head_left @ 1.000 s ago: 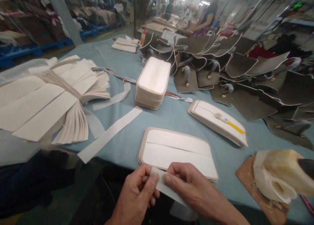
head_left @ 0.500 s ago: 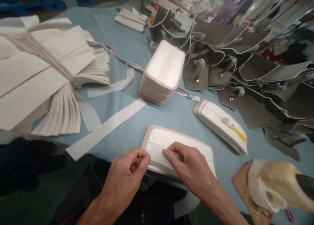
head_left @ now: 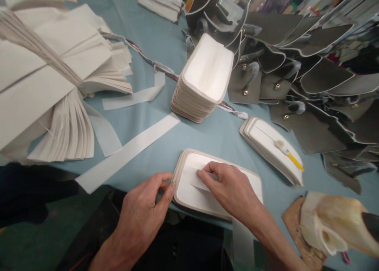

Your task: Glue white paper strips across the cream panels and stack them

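Observation:
Near the table edge lies a low stack of white rounded panels with beige rims [head_left: 185,164]. My left hand [head_left: 148,208] has its thumb and forefinger closed at the left edge of this stack. My right hand [head_left: 226,184] is over the top panel, pinching a narrow white strip [head_left: 199,183] whose left end is free and slightly raised. The palm hides the rest of that strip. A taller stack of similar panels [head_left: 207,71] stands behind. To the right, a yellow-handled brush [head_left: 291,159] rests on a small stack of panels [head_left: 260,135].
Bundled off-white strips [head_left: 59,73] fill the left of the blue-covered table [head_left: 148,144]. One loose white strip [head_left: 130,152] lies diagonally. Dark grey flap pieces with metal studs [head_left: 314,125] crowd the right. A glue-crusted plastic container [head_left: 328,219] sits at the lower right.
My left fingers have left the strip's end and moved left to the stack's edge. My right hand still pinches the strip, now shifted and tilted over the panel. The camera view has shifted slightly.

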Motion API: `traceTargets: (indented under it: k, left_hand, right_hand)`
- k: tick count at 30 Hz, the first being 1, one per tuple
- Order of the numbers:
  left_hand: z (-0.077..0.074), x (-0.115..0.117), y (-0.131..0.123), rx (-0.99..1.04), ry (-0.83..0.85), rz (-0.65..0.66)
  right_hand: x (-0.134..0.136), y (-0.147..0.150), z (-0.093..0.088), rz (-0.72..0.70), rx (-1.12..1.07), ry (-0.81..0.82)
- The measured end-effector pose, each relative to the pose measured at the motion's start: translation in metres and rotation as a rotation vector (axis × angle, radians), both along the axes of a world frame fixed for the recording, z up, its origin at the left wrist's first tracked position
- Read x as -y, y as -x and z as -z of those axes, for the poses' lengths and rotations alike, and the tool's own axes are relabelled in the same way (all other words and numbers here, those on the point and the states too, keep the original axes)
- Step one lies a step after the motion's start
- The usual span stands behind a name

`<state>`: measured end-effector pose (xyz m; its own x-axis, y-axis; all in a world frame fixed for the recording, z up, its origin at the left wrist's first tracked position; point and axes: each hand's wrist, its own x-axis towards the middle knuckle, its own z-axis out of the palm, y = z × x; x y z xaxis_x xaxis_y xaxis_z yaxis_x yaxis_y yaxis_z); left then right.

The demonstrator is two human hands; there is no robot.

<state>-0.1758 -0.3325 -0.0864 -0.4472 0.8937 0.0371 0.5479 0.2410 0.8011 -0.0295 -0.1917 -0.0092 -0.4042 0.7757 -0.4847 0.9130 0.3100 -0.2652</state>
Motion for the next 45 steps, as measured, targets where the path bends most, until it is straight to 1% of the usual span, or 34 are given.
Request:
traceTargets:
  k: [3, 6, 14, 20, 23, 26, 29, 32, 37, 39, 42, 45]
  left_hand:
    - [0.0, 0.0, 0.002, -0.146, -0.126, 0.039]
    - [0.0, -0.001, 0.003, -0.22, -0.217, 0.085]
    - [0.001, -0.001, -0.002, -0.378, -0.296, 0.245]
    - [0.005, -0.004, -0.01, -0.611, -0.248, 0.429]
    - [0.01, -0.002, -0.012, -0.664, -0.19, 0.454]
    - [0.016, 0.001, -0.013, -0.686, -0.161, 0.45]
    - [0.021, 0.003, -0.014, -0.702, -0.151, 0.439]
    - [0.022, 0.002, -0.014, -0.721, -0.157, 0.432]
    - [0.023, -0.001, -0.012, -0.776, -0.207, 0.446]
    - [0.025, -0.001, -0.012, -0.79, -0.215, 0.458]
    - [0.027, -0.002, -0.011, -0.796, -0.203, 0.475]
    - [0.027, -0.002, -0.011, -0.813, -0.197, 0.492]
  right_hand:
    - [-0.001, 0.001, 0.002, -0.01, 0.014, -0.008]
    - [0.0, 0.0, 0.002, -0.014, 0.01, -0.024]
    - [0.004, 0.003, 0.001, -0.024, 0.05, -0.049]
    - [0.006, 0.005, 0.0, -0.024, 0.067, -0.057]
    - [0.007, 0.003, 0.0, -0.03, 0.032, -0.081]
    - [0.005, -0.003, -0.003, -0.022, 0.006, -0.067]
    - [-0.003, -0.017, -0.008, -0.017, -0.014, -0.011]
    - [-0.013, -0.042, -0.012, -0.007, -0.087, 0.066]
    - [-0.025, -0.092, -0.008, 0.014, -0.237, 0.201]
    - [-0.028, -0.11, -0.005, 0.044, -0.303, 0.235]
    - [-0.03, -0.13, -0.001, 0.117, -0.371, 0.225]
    - [-0.031, -0.146, 0.007, 0.142, -0.356, 0.156]
